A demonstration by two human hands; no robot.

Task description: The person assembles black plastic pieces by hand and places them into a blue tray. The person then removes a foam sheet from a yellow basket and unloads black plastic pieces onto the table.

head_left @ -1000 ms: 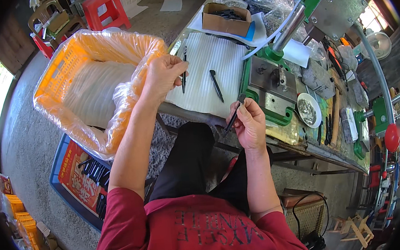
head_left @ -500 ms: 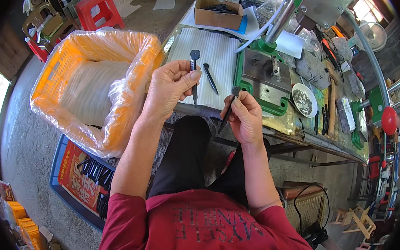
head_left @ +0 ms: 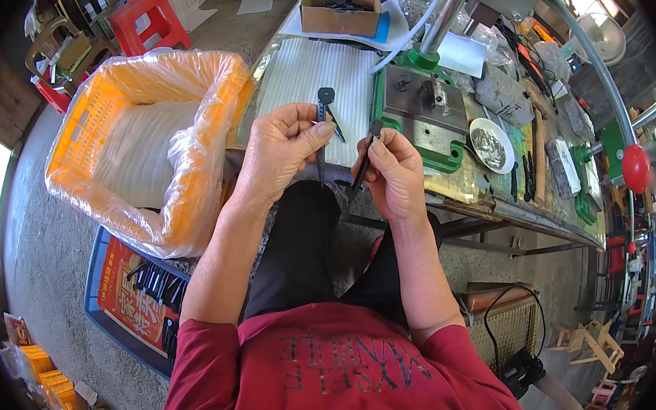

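Observation:
Above my lap, my left hand (head_left: 274, 151) pinches a black tapered stake-like piece (head_left: 325, 97) between thumb and fingers, its square head up and its narrow end down. To the right, my right hand (head_left: 398, 172) is closed on a similar black piece (head_left: 362, 162), tilted with its narrow end toward the lower left. Behind the left piece, another slim black piece (head_left: 338, 129) lies on the white ribbed foam sheet (head_left: 294, 73) and is partly hidden. My fingertips cover the middle of both held pieces.
A green-based press (head_left: 442, 159) stands at the right of the bench, beside a white bowl of small metal parts (head_left: 492, 146). Left is a plastic-lined orange crate (head_left: 69, 140). Below it sits a blue tray (head_left: 107, 315) with black pieces. A cardboard box (head_left: 337, 23) stands behind.
The view has shifted slightly, so the bench and crate sit a little further left. The right hand's piece has come nearer the left one. Both hands keep their hold.

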